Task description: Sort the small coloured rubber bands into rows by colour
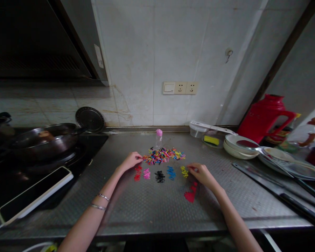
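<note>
Head view: left hand (131,161) touches the edge of the mixed heap of small coloured elastic bands (162,155) on the dimpled steel worktop (152,210). Right hand (203,175) rests just beside the little yellow band cluster (184,171). Whether either grip pinches a band is too small to tell. The single-colour clusters lie close together, so a sweeping wrist could blend them, and tangled bands might drag extras along.

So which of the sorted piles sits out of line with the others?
The red pile by the right hand, nearer the person; the other five form a row just below the mixed heap.
</note>
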### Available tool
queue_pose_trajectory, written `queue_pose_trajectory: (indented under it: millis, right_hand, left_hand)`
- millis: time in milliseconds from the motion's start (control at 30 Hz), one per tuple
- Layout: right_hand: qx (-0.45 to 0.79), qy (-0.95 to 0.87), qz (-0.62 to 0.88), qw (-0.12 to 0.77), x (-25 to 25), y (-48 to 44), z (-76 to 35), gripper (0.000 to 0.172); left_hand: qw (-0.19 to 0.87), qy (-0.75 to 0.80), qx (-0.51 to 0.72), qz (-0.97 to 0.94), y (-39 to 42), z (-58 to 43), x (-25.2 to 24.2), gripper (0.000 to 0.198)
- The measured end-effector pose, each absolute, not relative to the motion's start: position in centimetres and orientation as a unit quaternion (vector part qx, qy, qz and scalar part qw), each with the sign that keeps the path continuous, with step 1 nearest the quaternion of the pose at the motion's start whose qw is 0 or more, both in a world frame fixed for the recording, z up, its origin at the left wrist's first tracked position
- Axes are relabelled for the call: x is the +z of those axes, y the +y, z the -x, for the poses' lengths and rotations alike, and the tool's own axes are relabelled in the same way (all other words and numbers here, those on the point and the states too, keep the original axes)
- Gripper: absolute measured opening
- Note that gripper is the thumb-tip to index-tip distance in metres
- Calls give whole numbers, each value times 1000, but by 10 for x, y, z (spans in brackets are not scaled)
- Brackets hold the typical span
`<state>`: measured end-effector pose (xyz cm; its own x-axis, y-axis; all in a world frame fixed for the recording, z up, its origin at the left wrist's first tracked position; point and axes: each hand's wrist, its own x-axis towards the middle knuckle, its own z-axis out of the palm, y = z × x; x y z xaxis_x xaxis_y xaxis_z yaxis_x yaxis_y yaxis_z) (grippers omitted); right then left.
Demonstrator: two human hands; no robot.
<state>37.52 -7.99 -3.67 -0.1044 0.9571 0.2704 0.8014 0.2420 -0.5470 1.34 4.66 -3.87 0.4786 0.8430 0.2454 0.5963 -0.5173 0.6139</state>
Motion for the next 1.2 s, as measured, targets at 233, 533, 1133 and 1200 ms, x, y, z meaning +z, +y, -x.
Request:
queue_pose_trajectory:
  millis: [233,533,1133,1200]
  right_hand:
    - [133,-731,606,283,-36,-80,-377,32]
    - [128,-730,607,286,-35,-82,-378,31]
    - [134,-724,616,280,-34,-82,-378,32]
    - [133,-726,613,280,-36,-82,-378,32]
  left_hand:
    - [177,429,240,-852,43,-16,-35,19]
    - [149,425,227,-863,42,-18,-36,19]
    - [157,426,236,-859,39,-21,-35,17]
    - [154,429,235,-858,38,-21,-35,16]
